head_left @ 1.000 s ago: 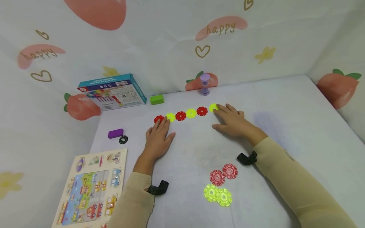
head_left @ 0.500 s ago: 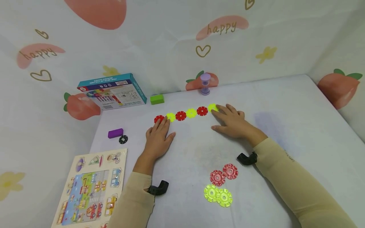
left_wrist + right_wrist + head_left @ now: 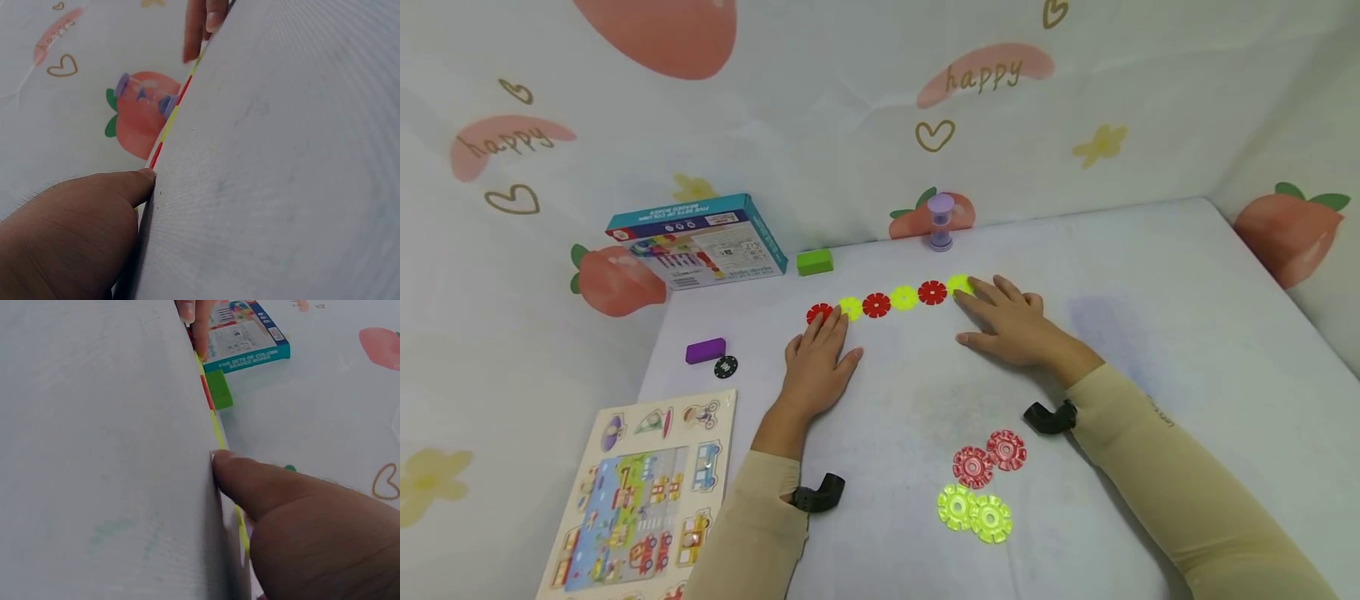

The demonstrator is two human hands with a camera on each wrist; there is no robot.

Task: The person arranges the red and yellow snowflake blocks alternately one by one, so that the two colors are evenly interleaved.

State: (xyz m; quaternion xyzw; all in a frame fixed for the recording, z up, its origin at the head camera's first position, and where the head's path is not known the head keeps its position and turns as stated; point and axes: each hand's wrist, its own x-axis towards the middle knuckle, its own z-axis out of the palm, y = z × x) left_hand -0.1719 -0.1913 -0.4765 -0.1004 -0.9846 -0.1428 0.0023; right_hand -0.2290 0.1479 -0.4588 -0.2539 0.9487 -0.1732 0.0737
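A row of alternating red and yellow notched plastic snowflake discs lies flat across the table. My left hand (image 3: 816,367) rests with straight fingers at the row's left end, its fingertips partly covering a red disc (image 3: 819,312) and touching the edge of a yellow disc (image 3: 850,308). At the right end, the extended fingers of my right hand (image 3: 1009,321) press on a yellow disc (image 3: 958,284), hiding part of it. Between the hands lie a red disc (image 3: 876,305), a yellow disc (image 3: 903,297) and another red disc (image 3: 932,292).
Nearer me lie two overlapping red discs (image 3: 973,467) and two yellow discs (image 3: 991,519). A purple sand timer (image 3: 940,223), green block (image 3: 815,262) and cardboard box (image 3: 700,246) stand at the back. On the left are a purple block (image 3: 705,351), black chip (image 3: 726,367) and picture puzzle (image 3: 726,417).
The yellow disc under my right fingers has slid slightly left, closer to the neighbouring red disc. My left hand has stayed in place.
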